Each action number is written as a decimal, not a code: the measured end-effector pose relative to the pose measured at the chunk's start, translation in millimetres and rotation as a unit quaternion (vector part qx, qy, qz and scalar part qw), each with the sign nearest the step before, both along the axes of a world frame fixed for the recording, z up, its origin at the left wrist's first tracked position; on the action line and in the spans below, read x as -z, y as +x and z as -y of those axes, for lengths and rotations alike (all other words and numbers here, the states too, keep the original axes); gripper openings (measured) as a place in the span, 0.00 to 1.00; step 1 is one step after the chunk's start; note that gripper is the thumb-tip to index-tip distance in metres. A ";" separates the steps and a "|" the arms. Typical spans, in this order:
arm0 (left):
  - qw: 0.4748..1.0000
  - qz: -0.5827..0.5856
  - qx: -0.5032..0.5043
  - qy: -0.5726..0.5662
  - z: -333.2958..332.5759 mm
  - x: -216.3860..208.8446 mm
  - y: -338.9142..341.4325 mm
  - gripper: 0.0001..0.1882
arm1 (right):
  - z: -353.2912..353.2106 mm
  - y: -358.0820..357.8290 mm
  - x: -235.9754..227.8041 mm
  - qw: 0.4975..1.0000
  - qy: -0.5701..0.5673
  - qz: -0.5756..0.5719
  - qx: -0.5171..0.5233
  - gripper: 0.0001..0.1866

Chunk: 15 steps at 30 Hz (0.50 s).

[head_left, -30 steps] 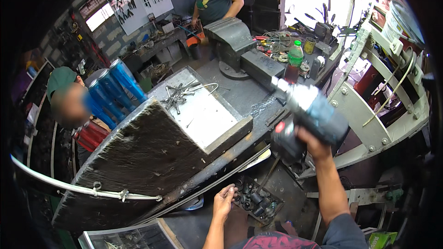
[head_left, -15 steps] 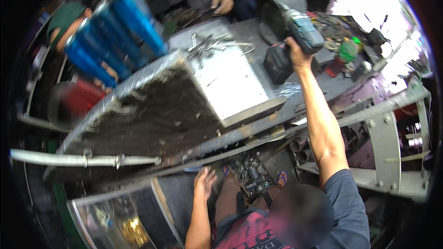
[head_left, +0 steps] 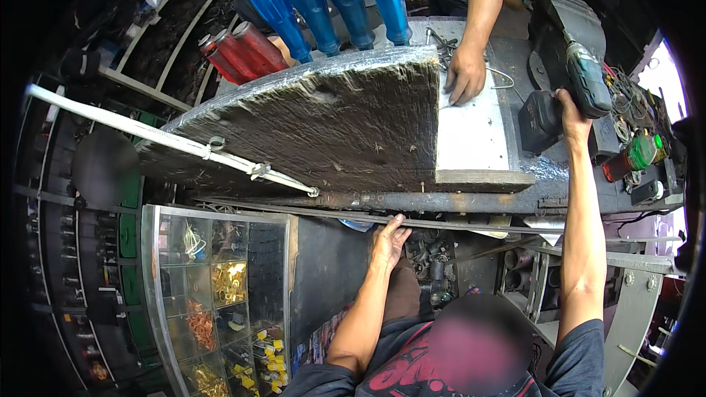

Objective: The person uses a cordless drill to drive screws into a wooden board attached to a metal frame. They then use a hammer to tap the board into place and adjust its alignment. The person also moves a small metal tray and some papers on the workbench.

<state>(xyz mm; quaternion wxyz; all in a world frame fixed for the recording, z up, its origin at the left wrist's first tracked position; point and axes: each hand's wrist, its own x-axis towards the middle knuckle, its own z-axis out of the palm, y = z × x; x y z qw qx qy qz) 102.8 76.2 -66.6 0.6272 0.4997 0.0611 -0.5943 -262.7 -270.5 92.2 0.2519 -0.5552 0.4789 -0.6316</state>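
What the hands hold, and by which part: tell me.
The right hand holds the cordless drill by its handle. The left hand is by the bench edge; whether it grips anything cannot be told.

We wear a dark short-sleeved shirt, its pinkish-red print between five and six o'clock, the plain right sleeve at four o'clock, and brown trousers at five.

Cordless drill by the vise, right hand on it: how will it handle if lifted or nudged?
The cordless drill should stay rigid, judging by its hard-looking housing. Likely weighted toward the base, given the bulky black battery. That block's flat sides should make it resist rolling, and the right hand around the handle should steady it.
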 end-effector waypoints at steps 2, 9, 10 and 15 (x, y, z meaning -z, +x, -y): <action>1.000 -0.003 0.002 -0.017 -0.2 -7.9 0.2 0.18 | -8.1 -0.7 -4.4 0.999 0.042 -0.012 0.002 0.18; 1.000 -0.002 -0.007 -0.022 6.3 -23.2 3.2 0.14 | -61.9 -13.1 -20.9 0.995 0.063 -0.062 -0.047 0.31; 1.000 0.003 -0.002 0.004 6.8 -24.8 3.7 0.15 | -74.9 -19.3 -25.2 0.994 0.061 -0.087 -0.040 0.31; 1.000 0.006 0.018 -0.016 6.3 -33.4 5.6 0.18 | -197.2 -36.8 -21.5 0.997 0.055 0.017 0.052 0.26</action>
